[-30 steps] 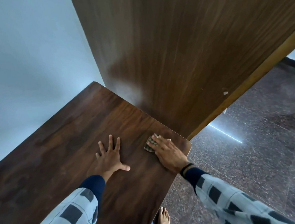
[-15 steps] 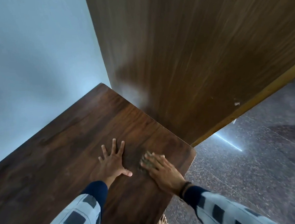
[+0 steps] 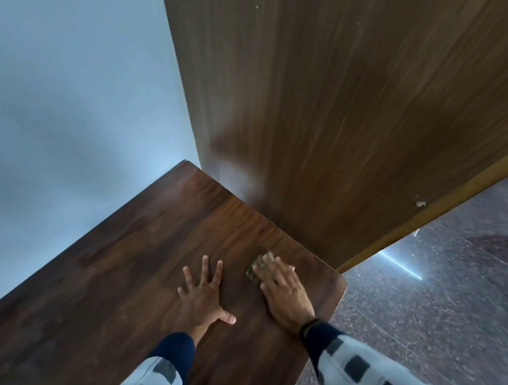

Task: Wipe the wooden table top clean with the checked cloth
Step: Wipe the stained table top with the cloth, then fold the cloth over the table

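Near the right-hand end of the dark wooden tabletop (image 3: 102,297), close to its rounded near corner, the person's right hand (image 3: 285,297) lies palm down on the checked cloth (image 3: 255,269); its grip is wide, the fingers straight and laid over the fabric, pressing it to the wood rather than pinching it. Most of the cloth is hidden beneath those fingers; a small bunched part, blurred, shows past the fingertips on the far and left side, flat against the wood and just short of the tabletop's right edge. The left hand (image 3: 201,301) rests beside it on the bare wood, apart from the cloth; its grip is likewise wide, fingers spread, thumb out towards the right hand, holding nothing. A dark band (image 3: 309,327) circles the right wrist; both arms wear pale sleeves (image 3: 354,371) with dark squares over navy cuffs. Behind the tabletop rises a pale blue wall (image 3: 55,117); a tall brown wooden panel (image 3: 346,107) stands against the tabletop's right edge at its far end; a dark speckled floor (image 3: 441,314) lies to the right below.
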Motion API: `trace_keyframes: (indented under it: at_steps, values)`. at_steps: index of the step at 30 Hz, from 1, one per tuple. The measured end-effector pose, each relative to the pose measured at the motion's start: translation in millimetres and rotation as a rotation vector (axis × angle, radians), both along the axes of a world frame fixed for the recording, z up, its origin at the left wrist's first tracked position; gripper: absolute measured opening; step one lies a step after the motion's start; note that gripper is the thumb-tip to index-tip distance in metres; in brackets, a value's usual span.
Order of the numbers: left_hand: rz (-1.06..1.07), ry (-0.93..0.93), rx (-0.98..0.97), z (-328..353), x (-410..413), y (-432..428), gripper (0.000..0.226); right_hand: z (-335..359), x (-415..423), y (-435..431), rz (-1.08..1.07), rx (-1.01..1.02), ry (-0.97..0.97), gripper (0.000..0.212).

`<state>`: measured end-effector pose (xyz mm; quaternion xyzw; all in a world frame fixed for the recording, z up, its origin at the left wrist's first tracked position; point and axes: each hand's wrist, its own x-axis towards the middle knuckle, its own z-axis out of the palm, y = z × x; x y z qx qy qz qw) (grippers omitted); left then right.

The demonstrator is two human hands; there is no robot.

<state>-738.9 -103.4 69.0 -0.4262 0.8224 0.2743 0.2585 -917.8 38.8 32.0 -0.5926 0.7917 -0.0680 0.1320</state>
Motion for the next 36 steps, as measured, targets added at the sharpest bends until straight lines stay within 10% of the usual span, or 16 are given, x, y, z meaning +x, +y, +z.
trace_keyframes:
  at_steps: [10, 20, 36]
  values:
    - [-0.008, 0.018, -0.006, -2, -2, -1, 0.146, -6, -46, 84, 0.766, 0.160, 0.174, 0.085]
    - [0.010, 0.019, -0.017, -4, 1, 3, 0.148, 10, -5, -61, -0.010, 0.097, -0.157, 0.054]
    - [0.133, 0.094, -0.034, -1, -2, -2, 0.122, 9, -5, -135, 0.030, 0.040, -0.215, 0.056]
